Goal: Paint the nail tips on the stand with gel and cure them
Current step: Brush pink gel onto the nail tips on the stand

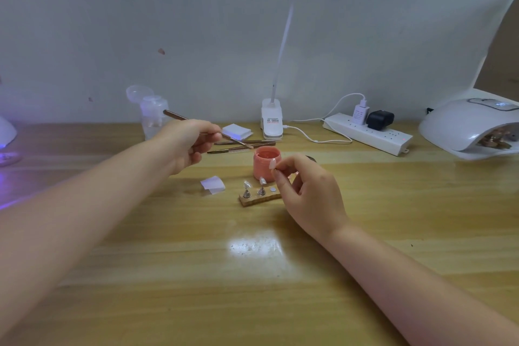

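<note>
A small wooden stand (259,200) lies mid-table with two nail tips (262,181) upright on metal holders and one bare round magnet spot. Just behind it is an open pink gel jar (266,161). My left hand (191,143) pinches a thin brush (207,129), whose bristle end points at the jar's rim. My right hand (306,191) pinches a holder with a pale nail tip (272,163), raised in front of the jar and just right of the stand.
Spare brushes (241,146) and a stack of wipes (237,132) lie behind the jar; a folded wipe (213,185) lies left of the stand. A white curing lamp (471,128) stands far right, a power strip (368,133) and clip lamp base (271,123) at the back, a clear bottle (153,115) back left.
</note>
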A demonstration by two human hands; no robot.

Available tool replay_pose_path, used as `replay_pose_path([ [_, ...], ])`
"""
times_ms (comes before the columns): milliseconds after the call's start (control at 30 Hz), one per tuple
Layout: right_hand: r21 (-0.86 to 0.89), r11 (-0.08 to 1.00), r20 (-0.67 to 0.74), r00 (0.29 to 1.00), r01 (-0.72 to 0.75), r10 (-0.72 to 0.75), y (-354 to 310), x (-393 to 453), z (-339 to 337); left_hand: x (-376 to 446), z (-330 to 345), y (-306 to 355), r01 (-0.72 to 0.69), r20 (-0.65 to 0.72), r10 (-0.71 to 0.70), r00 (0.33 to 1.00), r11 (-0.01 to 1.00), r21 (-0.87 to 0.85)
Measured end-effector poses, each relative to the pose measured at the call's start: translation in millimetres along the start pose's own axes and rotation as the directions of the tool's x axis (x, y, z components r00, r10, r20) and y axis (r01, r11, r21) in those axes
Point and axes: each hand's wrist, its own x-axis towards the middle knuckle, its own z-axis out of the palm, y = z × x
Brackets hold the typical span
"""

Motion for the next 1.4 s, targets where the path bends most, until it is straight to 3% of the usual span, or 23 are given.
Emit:
replay_pose_path([
  [133,0.002,1.000,0.011,1.000,-0.004,0.004,1,1,0,-4,1,-1,-0.134,0.075,0.152,0.986,0.971,-0.196],
  [233,-0.002,1.000,0.011,1.000,-0.004,0.004,1,1,0,-5,0,-1,-0.210,0.154,0.249,0.956,0.950,-0.231],
  [367,-0.002,1.000,0.001,1.000,0.005,-0.005,2,1,0,-6,-2,0,-0.311,0.213,0.321,0.923,0.947,-0.081],
  [533,-0.005,1.000,-0.003,1.000,0.012,-0.012,2,1,1,-12,-6,-3,-0.487,0.240,0.443,0.864,0.856,0.174],
  [800,-0.005,1.000,-0.004,1.000,0.005,-0.005,3,1,1,-17,0,0,-0.520,0.272,0.455,0.848,0.813,0.262],
  [1000,-0.003,1.000,-0.004,1.000,0.003,-0.003,3,1,1,-18,-7,0,-0.501,0.185,0.467,0.865,0.821,0.272],
  [1067,-0.008,1.000,-0.004,1.000,0.002,-0.002,3,1,1,-21,-8,1,-0.491,0.140,0.471,0.871,0.850,0.192],
  [1167,-0.008,1.000,0.001,1.000,-0.004,0.004,3,1,1,-30,-4,1,-0.442,0.083,0.450,0.889,0.891,-0.099],
  [1300,0.034,0.999,-0.015,0.999,-0.028,0.028,2,1,-1,-50,5,-1,-0.275,0.079,0.354,0.932,0.831,-0.484],
  [1400,0.075,0.995,-0.022,0.997,-0.067,0.069,1,3,-4,-65,10,-5,-0.187,0.128,0.318,0.940,0.787,-0.588],
])
